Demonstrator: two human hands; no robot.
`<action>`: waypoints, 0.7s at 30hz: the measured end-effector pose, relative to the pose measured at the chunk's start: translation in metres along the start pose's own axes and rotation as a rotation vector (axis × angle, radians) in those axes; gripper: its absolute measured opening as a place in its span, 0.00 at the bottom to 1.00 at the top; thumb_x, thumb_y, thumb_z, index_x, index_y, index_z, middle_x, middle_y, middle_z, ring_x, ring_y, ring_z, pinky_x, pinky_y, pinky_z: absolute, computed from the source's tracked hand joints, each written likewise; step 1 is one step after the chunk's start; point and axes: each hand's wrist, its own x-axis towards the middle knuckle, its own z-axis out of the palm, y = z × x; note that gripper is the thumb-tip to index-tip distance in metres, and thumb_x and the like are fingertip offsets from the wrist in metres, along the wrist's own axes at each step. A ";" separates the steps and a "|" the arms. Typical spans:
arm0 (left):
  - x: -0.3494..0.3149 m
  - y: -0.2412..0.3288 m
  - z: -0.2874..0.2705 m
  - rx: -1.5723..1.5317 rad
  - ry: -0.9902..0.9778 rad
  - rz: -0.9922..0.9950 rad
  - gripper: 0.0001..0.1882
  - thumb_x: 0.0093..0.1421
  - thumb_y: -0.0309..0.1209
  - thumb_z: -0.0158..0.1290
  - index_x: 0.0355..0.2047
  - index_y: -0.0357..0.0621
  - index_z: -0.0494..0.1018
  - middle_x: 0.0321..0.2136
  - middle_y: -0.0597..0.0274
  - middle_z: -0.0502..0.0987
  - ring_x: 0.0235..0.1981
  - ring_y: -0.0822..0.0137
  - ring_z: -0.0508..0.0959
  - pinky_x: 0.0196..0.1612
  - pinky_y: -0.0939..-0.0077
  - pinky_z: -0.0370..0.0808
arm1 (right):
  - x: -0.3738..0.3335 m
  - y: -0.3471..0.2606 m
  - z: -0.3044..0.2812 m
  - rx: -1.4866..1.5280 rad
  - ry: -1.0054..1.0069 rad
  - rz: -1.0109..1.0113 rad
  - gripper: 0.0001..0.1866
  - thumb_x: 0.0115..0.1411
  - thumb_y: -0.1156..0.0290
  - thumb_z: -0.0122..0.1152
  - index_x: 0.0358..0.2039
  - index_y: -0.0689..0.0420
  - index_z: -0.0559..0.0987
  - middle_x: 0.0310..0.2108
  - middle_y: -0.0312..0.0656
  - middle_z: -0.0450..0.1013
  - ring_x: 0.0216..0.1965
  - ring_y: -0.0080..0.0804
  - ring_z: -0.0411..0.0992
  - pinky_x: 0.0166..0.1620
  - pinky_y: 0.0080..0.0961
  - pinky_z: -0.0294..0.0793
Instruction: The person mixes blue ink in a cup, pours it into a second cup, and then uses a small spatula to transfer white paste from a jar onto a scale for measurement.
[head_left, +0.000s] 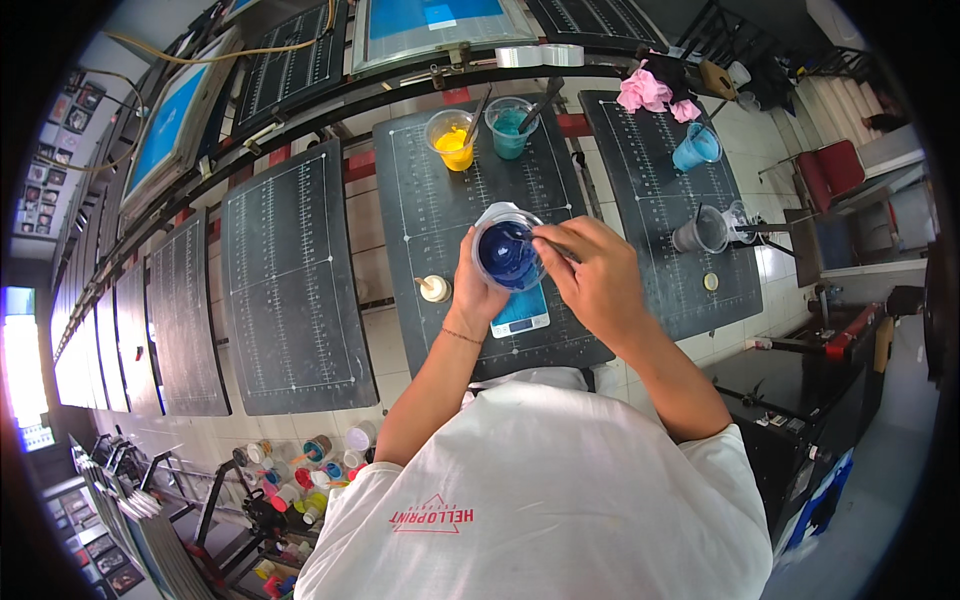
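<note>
A clear plastic cup of dark blue ink (508, 258) is gripped at its left side by my left hand (474, 287). The fingers of my right hand (592, 272) pinch the end of a thin stirrer over the cup's right rim; most of the stirrer is hidden by the hand and the ink. Partly under the cup shows a white and blue digital scale (521, 312) on a black gridded board (440, 345). Left of my left hand stands a small white pot (434, 289) with a stick in it.
Beyond the hands stand a cup of yellow ink (453, 150) and a cup of teal ink (510, 140). On the right board are a light blue cup (697, 150), a grey cup (700, 232) and pink cloth (645, 92). Framed screens (440, 25) line the far rail.
</note>
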 end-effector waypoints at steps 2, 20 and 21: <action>0.006 0.003 -0.011 -0.018 0.011 -0.021 0.27 0.76 0.47 0.30 0.59 0.43 0.69 0.53 0.54 0.77 0.56 0.57 0.77 0.62 0.58 0.74 | -0.002 -0.002 0.000 0.021 -0.042 0.046 0.07 0.61 0.71 0.68 0.38 0.60 0.85 0.30 0.42 0.78 0.27 0.36 0.76 0.27 0.28 0.74; 0.002 0.000 -0.004 0.018 0.020 -0.030 0.25 0.75 0.47 0.35 0.58 0.44 0.70 0.53 0.55 0.78 0.55 0.57 0.78 0.62 0.57 0.75 | -0.012 -0.007 -0.012 0.117 -0.102 0.112 0.05 0.59 0.72 0.69 0.36 0.57 0.83 0.27 0.40 0.74 0.28 0.39 0.74 0.32 0.35 0.74; 0.003 -0.002 0.001 0.007 -0.001 -0.038 0.24 0.75 0.47 0.35 0.58 0.44 0.69 0.53 0.55 0.78 0.55 0.57 0.78 0.62 0.57 0.75 | -0.012 -0.009 -0.010 0.156 -0.065 0.048 0.06 0.59 0.72 0.69 0.36 0.57 0.83 0.27 0.40 0.75 0.28 0.40 0.74 0.33 0.35 0.74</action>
